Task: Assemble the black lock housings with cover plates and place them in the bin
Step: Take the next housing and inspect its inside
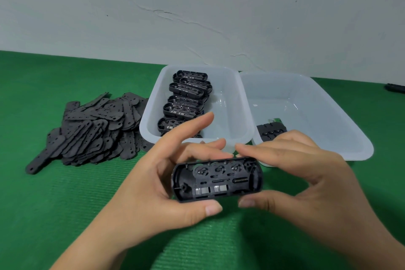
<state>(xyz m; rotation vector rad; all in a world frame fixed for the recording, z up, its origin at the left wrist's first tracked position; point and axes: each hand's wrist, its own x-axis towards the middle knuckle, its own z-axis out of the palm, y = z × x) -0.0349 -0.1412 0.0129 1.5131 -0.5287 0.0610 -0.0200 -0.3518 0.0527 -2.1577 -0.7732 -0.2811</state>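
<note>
Green mat (65, 215) below cracked wall (197, 6)

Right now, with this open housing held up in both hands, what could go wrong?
The housing has no cover yet, so its spring and wheels could drop out if tipped. Both hands, left hand and right hand, are occupied, so reaching the cover plates means a one-handed grip.

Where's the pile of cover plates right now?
In the head view, the pile of cover plates lies on the green mat at the left, right beside the left bin that holds the open housings.
</note>
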